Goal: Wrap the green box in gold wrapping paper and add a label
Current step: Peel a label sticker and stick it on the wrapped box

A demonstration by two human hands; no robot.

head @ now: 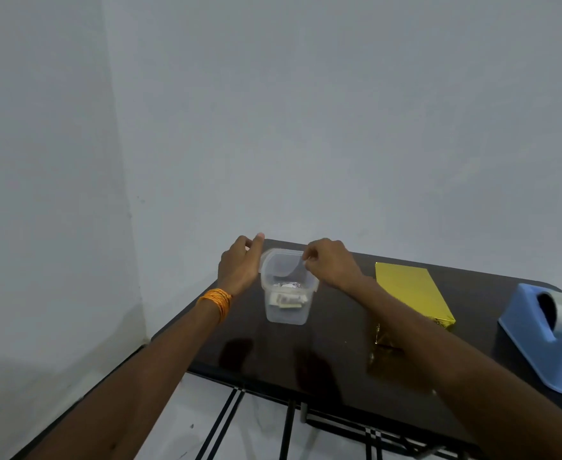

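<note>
A box wrapped in gold paper [409,290] lies flat on the dark table [273,356], right of centre; no green shows. At the table's far edge stands a clear plastic container [286,310] with small paper pieces [286,298] inside. Its translucent lid [281,265] is tilted up over the opening. My right hand [331,263] pinches the lid's right edge. My left hand [240,267] holds the container's left side with the thumb pointing up; its fingers are mostly hidden behind.
A blue tape dispenser [545,343] with a roll of tape stands at the table's right edge. A crumpled scrap of gold paper [382,335] lies near the wrapped box's front corner. Walls close in behind and on the left.
</note>
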